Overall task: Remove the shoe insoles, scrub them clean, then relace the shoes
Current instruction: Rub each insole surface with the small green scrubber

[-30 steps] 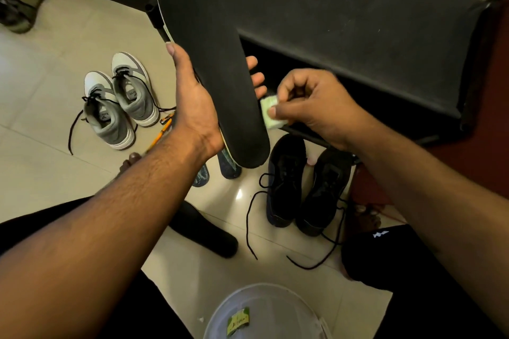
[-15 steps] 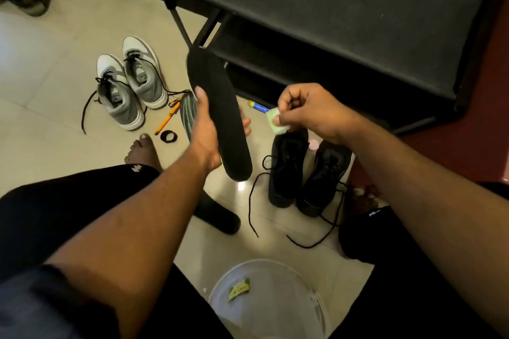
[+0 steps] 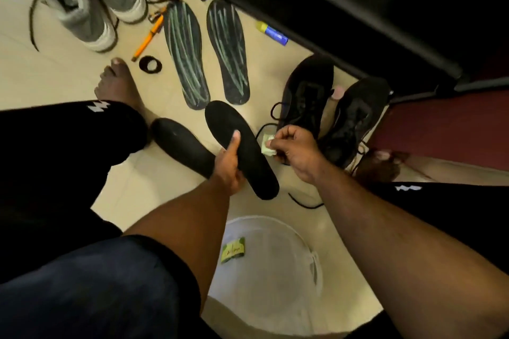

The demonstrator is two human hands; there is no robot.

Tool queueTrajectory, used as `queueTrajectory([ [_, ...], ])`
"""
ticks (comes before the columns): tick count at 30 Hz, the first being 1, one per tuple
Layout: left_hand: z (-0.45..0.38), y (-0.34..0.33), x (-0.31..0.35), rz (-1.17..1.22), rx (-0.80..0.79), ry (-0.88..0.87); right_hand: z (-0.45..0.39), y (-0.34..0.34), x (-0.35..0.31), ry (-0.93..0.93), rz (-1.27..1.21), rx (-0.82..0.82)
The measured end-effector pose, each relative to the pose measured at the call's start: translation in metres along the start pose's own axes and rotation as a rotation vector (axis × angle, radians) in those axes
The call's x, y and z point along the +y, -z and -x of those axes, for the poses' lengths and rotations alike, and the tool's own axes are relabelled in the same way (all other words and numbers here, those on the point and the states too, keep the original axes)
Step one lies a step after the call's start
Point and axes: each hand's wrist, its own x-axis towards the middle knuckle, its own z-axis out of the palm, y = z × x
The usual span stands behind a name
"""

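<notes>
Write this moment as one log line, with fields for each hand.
left hand: holds black insole | right hand: pinches small pale sponge | sponge beside insole, contact unclear

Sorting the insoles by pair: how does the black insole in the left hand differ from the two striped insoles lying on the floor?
The held black insole is plain matte black; the striped insoles show pale green lines along their length. The held black insole is gripped by the left hand, thumb on its face, raised and angled; the striped insoles lie flat on the floor, side by side and apart. All are dark, full-length and out of the shoes.
</notes>
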Motion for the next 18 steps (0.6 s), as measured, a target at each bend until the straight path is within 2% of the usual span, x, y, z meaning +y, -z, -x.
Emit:
queueTrajectory([
  [3,-0.017,0.002,-0.003,0.067,0.008,0.099,-0.007,-0.002,0.012,-0.037,-0.006,-0.017],
  [5,-0.025,-0.003,-0.002,-0.021,0.099,0.101,-0.012,-0.002,0.011,-0.041,-0.004,-0.023],
  [8,-0.022,-0.004,-0.005,-0.603,0.380,0.081,-0.017,-0.002,0.008,-0.032,-0.013,-0.019],
  [9,-0.019,0.000,-0.006,-0.754,0.446,0.031,-0.017,-0.003,0.007,-0.030,-0.018,-0.020],
  [10,-0.018,0.005,-0.005,-0.811,0.498,-0.026,-0.017,-0.003,0.007,-0.029,-0.023,-0.025],
  [12,-0.022,0.017,0.000,-0.824,0.638,-0.146,-0.018,-0.004,0.007,-0.035,-0.043,-0.031],
  [15,-0.026,0.031,0.020,-0.786,0.891,-0.231,-0.019,-0.007,0.008,-0.055,-0.096,-0.028],
  [18,-0.037,0.045,0.038,-0.731,0.930,-0.231,-0.020,-0.010,0.008,-0.088,-0.160,-0.022],
])
